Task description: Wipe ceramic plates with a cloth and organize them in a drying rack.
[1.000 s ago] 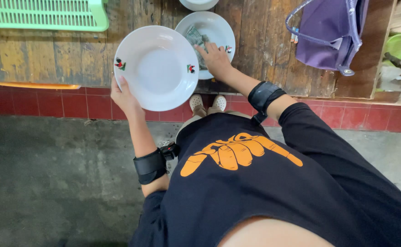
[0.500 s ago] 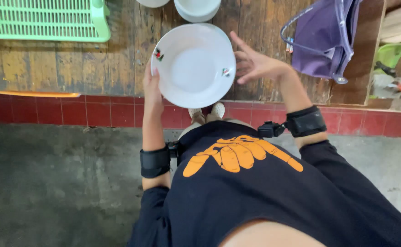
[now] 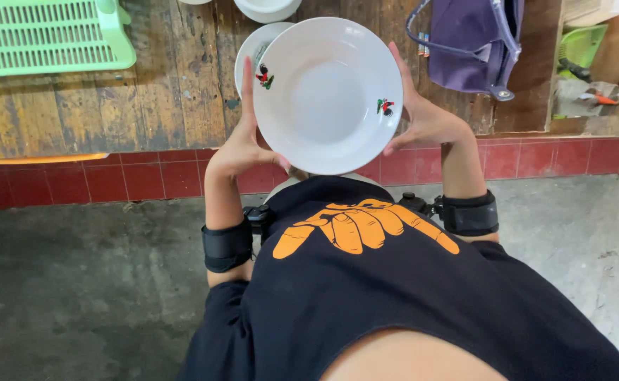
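Note:
I hold a white deep plate (image 3: 327, 92) with small red-and-green motifs on its rim, raised in front of my chest over the edge of a wooden surface. My left hand (image 3: 242, 137) grips its left rim, fingers flat along the edge. My right hand (image 3: 422, 116) grips the right rim. Both wrists wear black bands. A second white plate (image 3: 248, 53) lies on the wood, mostly hidden behind the held one.
A light green plastic basket (image 3: 48, 35) sits on the wooden surface (image 3: 175, 92) at far left. A white bowl (image 3: 267, 8) is at the top edge. A purple bag (image 3: 471, 42) rests at right. Red tiles (image 3: 133, 176) line the ledge; grey concrete floor (image 3: 76, 282) below.
The plate has come nearer and to the right, held at first by my left hand alone. My right hand left the plate on the wood and now grips the held plate's right rim.

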